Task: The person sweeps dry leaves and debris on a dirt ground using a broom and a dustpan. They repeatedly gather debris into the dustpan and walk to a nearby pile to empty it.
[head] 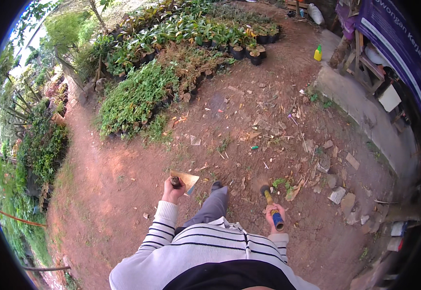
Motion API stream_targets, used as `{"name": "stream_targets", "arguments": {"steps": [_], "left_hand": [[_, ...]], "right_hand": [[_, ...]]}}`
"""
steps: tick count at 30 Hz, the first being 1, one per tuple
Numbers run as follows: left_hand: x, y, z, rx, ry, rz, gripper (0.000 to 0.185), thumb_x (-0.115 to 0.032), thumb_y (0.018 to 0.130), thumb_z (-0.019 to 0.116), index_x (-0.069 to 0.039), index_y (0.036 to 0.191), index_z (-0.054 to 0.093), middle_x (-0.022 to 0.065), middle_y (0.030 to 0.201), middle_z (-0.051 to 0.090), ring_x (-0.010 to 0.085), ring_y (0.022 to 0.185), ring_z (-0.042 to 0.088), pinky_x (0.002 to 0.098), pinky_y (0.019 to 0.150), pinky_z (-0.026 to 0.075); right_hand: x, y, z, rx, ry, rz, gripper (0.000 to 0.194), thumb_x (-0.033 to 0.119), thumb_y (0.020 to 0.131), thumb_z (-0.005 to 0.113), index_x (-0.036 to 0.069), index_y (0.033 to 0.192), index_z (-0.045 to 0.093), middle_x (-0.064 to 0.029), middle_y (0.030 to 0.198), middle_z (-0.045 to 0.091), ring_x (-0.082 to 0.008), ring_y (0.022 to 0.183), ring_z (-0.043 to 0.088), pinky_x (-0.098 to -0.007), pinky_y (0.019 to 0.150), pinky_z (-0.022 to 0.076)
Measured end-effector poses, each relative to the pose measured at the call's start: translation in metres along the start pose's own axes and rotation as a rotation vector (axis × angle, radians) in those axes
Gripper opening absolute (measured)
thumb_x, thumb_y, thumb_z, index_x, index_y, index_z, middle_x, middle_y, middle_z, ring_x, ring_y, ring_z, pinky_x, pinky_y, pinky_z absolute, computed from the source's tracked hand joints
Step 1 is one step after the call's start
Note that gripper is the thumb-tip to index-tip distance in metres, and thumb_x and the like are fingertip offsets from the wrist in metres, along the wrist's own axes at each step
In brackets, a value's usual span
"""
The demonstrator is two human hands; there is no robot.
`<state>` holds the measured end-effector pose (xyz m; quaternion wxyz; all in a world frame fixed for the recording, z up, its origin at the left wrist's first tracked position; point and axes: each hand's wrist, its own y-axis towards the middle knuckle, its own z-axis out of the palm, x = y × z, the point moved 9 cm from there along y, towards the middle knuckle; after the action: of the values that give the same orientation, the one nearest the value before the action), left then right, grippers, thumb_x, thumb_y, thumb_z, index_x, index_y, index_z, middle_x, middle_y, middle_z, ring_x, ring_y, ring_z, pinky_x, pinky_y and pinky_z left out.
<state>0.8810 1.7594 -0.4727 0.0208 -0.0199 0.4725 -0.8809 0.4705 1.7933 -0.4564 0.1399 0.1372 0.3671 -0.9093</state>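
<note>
My left hand (173, 190) is closed around a dark, short handle (175, 181). Just beyond it, a tan flat piece, perhaps a tool's blade (189, 181), points away from me; I cannot tell for certain that it joins the handle. On the right, my right hand (275, 214) grips a blue and yellow tubular handle (277, 221), its hollow end towards me and a dark rounded end over the soil. What kind of tool this is cannot be told. Both hands are held apart, above reddish bare ground.
Potted plants (237, 52) and low green seedlings (141, 96) stand ahead. A yellow spray bottle (318, 53) is by the concrete edge (359, 112) at the right. Broken stones (337, 195) and dry litter lie on the soil. A purple banner (395, 40) hangs at the upper right.
</note>
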Motion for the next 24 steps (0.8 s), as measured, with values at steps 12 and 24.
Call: {"name": "stream_targets", "arguments": {"steps": [12, 24], "left_hand": [[0.114, 0.179, 0.310, -0.072, 0.057, 0.054, 0.011, -0.018, 0.077, 0.051, -0.008, 0.075, 0.052, 0.0032, 0.061, 0.053, 0.0171, 0.053, 0.054, 0.0256, 0.048, 0.049], [0.274, 0.304, 0.565, 0.191, 0.210, -0.349, 0.016, -0.005, 0.069, 0.054, 0.002, 0.081, 0.046, 0.0093, 0.071, 0.049, 0.0174, 0.057, 0.052, 0.0234, 0.051, 0.050]], "right_hand": [[0.092, 0.184, 0.290, -0.089, -0.202, 0.104, 0.029, -0.001, 0.075, 0.051, -0.008, 0.099, 0.036, -0.0104, 0.077, 0.042, -0.0105, 0.056, 0.045, -0.0168, 0.046, 0.0443], [0.228, 0.284, 0.426, -0.330, -1.226, -0.042, 0.023, 0.006, 0.075, 0.060, 0.000, 0.093, 0.047, -0.0070, 0.067, 0.052, -0.0136, 0.049, 0.052, -0.0267, 0.041, 0.0449]]}}
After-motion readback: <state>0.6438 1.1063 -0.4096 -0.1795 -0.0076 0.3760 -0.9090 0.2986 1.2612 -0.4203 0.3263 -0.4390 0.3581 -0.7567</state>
